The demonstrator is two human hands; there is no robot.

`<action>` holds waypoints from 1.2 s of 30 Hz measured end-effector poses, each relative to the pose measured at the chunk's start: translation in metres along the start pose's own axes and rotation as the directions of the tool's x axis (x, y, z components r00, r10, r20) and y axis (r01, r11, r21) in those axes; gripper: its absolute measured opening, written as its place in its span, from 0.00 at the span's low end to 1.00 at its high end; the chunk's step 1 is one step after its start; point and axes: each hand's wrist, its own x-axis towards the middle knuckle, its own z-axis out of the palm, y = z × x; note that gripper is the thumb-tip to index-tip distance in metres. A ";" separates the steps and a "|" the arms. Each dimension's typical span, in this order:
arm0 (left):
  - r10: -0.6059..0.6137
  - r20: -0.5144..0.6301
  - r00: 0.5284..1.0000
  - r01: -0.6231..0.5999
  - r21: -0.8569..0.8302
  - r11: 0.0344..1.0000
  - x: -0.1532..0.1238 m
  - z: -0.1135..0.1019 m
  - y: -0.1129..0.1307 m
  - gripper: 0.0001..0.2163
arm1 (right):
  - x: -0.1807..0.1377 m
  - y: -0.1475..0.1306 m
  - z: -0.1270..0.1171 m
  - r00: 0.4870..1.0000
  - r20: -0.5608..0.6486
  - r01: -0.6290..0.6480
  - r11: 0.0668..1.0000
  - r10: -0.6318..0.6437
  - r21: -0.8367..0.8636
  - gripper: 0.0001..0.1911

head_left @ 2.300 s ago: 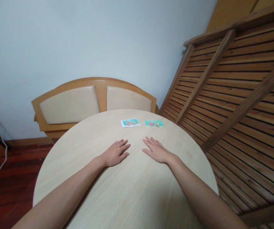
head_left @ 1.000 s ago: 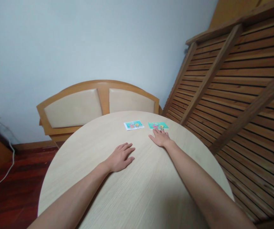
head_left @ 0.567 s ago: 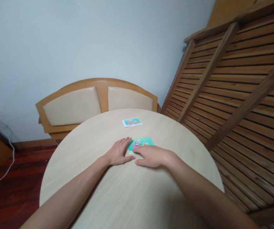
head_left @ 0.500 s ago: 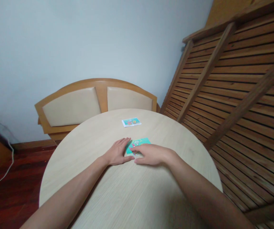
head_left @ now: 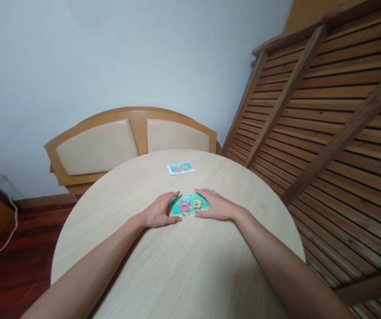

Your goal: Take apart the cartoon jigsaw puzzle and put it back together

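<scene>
A flat green cartoon picture [head_left: 190, 204] lies on the round table between my two hands, showing a pink starfish figure, a pale figure and a yellow square figure. Whether it is one card or a jigsaw puzzle, I cannot tell. Curved around its left side is my left hand [head_left: 161, 210], thumb and fingers apart, resting on the table. My right hand [head_left: 217, 204] frames the right side in the same way, covering that end. Both hands are open, at or touching the edges. Farther back lies a second, white-edged picture card [head_left: 180, 168] with similar figures.
The round pale wooden table [head_left: 137, 261] fills the middle. Behind it stand a padded headboard [head_left: 100, 146] and a white wall. A slatted wooden frame [head_left: 310, 119] leans close on the right. At the left, a white cable [head_left: 15, 217] hangs above the dark red floor.
My right hand has moved from over the front of the green picture to its right side, uncovering the figures. Its fingers have spread. My left hand stays at the left edge.
</scene>
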 end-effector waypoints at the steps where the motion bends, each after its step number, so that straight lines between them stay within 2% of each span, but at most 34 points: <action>1: -0.003 0.000 1.000 0.003 -0.005 1.000 0.000 0.000 0.001 0.41 | 0.000 0.000 0.000 1.000 0.002 -0.003 1.000 0.003 0.000 0.55; 5: -0.013 0.003 1.000 0.013 -0.026 1.000 0.000 -0.001 0.005 0.40 | 0.002 -0.001 0.000 1.000 -0.005 -0.020 1.000 0.020 0.000 0.57; 16: 0.064 0.025 0.998 -0.062 -0.082 0.995 0.000 -0.002 0.007 0.40 | 0.006 0.003 0.000 1.000 0.004 -0.014 0.999 0.014 0.040 0.59; 19: 0.085 0.035 0.996 -0.082 -0.088 0.993 -0.001 -0.002 0.010 0.40 | 0.006 0.003 0.000 1.000 0.000 -0.009 0.999 0.009 0.043 0.52; 25: 0.111 0.042 0.993 -0.107 -0.096 0.990 -0.002 -0.003 0.015 0.39 | 0.008 0.001 0.005 0.997 -0.079 -0.021 0.997 0.027 0.068 0.27; 36: 0.149 0.058 0.987 -0.141 -0.124 0.982 -0.001 -0.003 0.015 0.39 | 0.012 -0.006 0.013 0.979 -0.174 -0.099 0.994 0.106 0.047 0.15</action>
